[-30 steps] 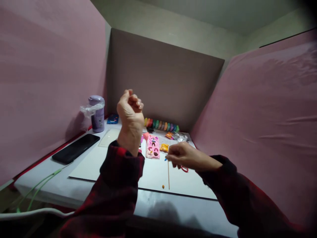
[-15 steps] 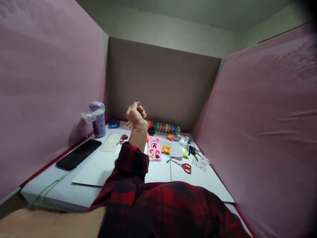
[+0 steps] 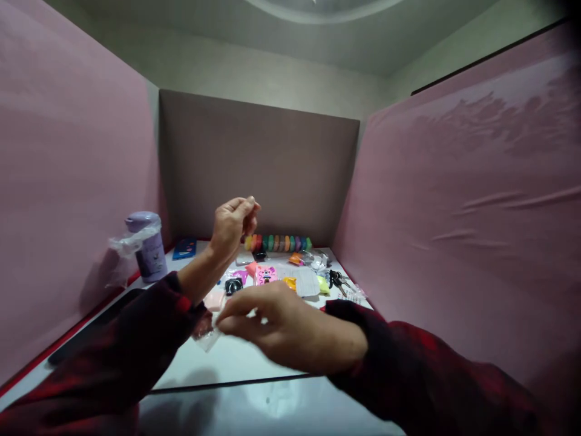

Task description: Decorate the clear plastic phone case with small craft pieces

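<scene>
My right hand [image 3: 279, 324] reaches in low from the right, thumb and fingers pinched on the edge of a small clear plastic bag [image 3: 207, 340]. Something brownish shows inside the bag, which hangs over the white board [image 3: 236, 366]. Above the table, my left hand [image 3: 236, 219] is raised with its fingers closed; whatever they may hold is hidden. Behind my right hand are a pink decorated card [image 3: 265, 274], a black packet [image 3: 233, 286] and an orange packet [image 3: 290, 283].
On the left stand a purple bottle [image 3: 152, 248] with plastic around it and, partly under my sleeve, a black phone [image 3: 97, 330]. Coloured clay pieces [image 3: 278, 243] line the back. Keys [image 3: 338, 281] lie at right beside a yellow packet [image 3: 323, 284]. Pink walls [image 3: 454, 242] enclose both sides.
My right hand has come up from the lower left to the middle, now with the plastic bag. My left hand stays raised, turned and slightly further left. The view has shifted.
</scene>
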Demonstrator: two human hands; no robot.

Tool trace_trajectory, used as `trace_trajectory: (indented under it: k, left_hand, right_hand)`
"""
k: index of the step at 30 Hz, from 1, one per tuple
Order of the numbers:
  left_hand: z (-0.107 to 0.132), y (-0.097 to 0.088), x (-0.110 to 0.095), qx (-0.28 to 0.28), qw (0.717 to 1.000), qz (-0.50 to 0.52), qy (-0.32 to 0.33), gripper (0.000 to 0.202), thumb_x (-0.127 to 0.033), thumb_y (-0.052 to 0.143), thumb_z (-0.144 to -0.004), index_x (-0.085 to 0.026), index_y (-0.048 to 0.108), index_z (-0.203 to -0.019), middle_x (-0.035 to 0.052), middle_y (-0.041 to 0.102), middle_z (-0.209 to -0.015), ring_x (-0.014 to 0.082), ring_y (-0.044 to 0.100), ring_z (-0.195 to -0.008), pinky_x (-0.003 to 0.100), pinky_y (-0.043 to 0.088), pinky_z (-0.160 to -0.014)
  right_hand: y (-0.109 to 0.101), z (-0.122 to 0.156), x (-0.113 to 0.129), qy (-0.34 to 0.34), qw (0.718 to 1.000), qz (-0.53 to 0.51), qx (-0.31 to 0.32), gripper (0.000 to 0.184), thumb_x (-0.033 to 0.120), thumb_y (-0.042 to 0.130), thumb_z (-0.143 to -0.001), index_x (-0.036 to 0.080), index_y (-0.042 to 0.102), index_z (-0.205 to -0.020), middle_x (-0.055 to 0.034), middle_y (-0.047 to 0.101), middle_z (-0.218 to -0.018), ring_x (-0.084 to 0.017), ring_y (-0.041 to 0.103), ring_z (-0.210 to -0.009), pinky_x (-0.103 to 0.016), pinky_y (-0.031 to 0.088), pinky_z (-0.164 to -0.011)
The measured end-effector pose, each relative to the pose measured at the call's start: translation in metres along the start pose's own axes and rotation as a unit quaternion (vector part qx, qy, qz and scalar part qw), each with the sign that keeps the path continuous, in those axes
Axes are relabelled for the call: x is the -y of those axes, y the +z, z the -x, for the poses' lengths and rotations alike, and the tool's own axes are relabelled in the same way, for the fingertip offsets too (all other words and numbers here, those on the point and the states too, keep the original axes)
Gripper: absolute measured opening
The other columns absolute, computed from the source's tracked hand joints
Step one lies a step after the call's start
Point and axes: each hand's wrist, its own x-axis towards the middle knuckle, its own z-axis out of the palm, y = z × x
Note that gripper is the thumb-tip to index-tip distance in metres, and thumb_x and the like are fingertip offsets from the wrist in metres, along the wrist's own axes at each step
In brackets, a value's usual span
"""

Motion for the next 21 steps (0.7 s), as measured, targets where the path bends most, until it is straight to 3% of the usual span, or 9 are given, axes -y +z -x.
trace_trajectory:
  k: [3, 6, 8, 11, 14, 18, 21]
  left_hand:
    - [0.03, -0.004, 0.004, 0.086, 0.99, -0.085, -0.067, 0.024, -0.027, 0.066, -0.077, -0.013, 0.06, -0.058, -0.0018, 0.047, -0.041, 0.0052, 0.036, -0.034, 0.016, 0.023, -0.033]
    - [0.063, -0.01, 0.007, 0.167, 0.961, -0.182, -0.126, 0.025, -0.031, 0.066, -0.078, -0.014, 0.06, -0.06, -0.0012, 0.051, -0.047, 0.0061, 0.041, -0.04, 0.015, 0.03, -0.037]
    - [0.081, -0.014, 0.009, 0.193, 0.947, -0.213, -0.143, 0.025, -0.033, 0.063, -0.08, -0.015, 0.061, -0.064, -0.0013, 0.052, -0.052, 0.0072, 0.045, -0.045, 0.016, 0.035, -0.041]
    - [0.098, -0.017, 0.011, 0.212, 0.932, -0.252, -0.153, 0.024, -0.034, 0.058, -0.083, -0.016, 0.062, -0.067, -0.0021, 0.052, -0.055, 0.0087, 0.048, -0.05, 0.017, 0.04, -0.045]
    - [0.1, -0.018, 0.015, 0.223, 0.916, -0.305, -0.139, 0.024, -0.034, 0.056, -0.085, -0.017, 0.063, -0.07, -0.0021, 0.052, -0.058, 0.0098, 0.049, -0.055, 0.018, 0.041, -0.048]
    - [0.088, -0.026, 0.018, 0.21, 0.912, -0.33, -0.12, 0.026, -0.034, 0.055, -0.085, -0.016, 0.06, -0.067, -0.0033, 0.05, -0.056, 0.0088, 0.045, -0.053, 0.019, 0.037, -0.047]
    - [0.064, -0.041, 0.014, 0.172, 0.914, -0.349, -0.113, 0.024, -0.035, 0.057, -0.083, -0.016, 0.061, -0.067, -0.0034, 0.052, -0.056, 0.0085, 0.046, -0.051, 0.019, 0.037, -0.047]
  right_hand:
    - [-0.017, 0.036, -0.051, 0.129, 0.979, 0.155, 0.023, 0.014, 0.02, 0.055, -0.089, 0.018, 0.068, -0.084, -0.0029, 0.069, -0.079, -0.015, 0.061, -0.07, -0.023, 0.04, -0.062]
    - [-0.01, 0.065, -0.09, 0.229, 0.937, 0.255, 0.059, 0.008, 0.014, 0.062, -0.082, 0.018, 0.069, -0.081, -0.0038, 0.07, -0.078, -0.016, 0.062, -0.074, -0.024, 0.038, -0.063]
    - [0.001, 0.078, -0.103, 0.25, 0.931, 0.256, 0.063, 0.008, 0.016, 0.063, -0.081, 0.019, 0.068, -0.086, -0.0037, 0.07, -0.082, -0.017, 0.062, -0.076, -0.024, 0.038, -0.064]
    - [0.015, 0.087, -0.114, 0.245, 0.933, 0.258, 0.051, 0.012, 0.023, 0.064, -0.081, 0.02, 0.066, -0.093, -0.0026, 0.069, -0.086, -0.016, 0.06, -0.079, -0.024, 0.038, -0.066]
    - [0.029, 0.091, -0.128, 0.219, 0.928, 0.297, 0.05, 0.007, 0.025, 0.064, -0.082, 0.02, 0.064, -0.087, -0.0018, 0.066, -0.084, -0.017, 0.057, -0.078, -0.026, 0.036, -0.066]
    - [0.039, 0.089, -0.141, 0.199, 0.925, 0.318, 0.057, 0.006, 0.016, 0.06, -0.081, 0.018, 0.059, -0.076, -0.0022, 0.064, -0.079, -0.017, 0.054, -0.074, -0.028, 0.035, -0.064]
    - [0.026, 0.08, -0.123, 0.167, 0.934, 0.31, 0.057, 0.008, 0.01, 0.056, -0.082, 0.017, 0.056, -0.079, -0.0029, 0.062, -0.084, -0.016, 0.052, -0.076, -0.028, 0.038, -0.068]
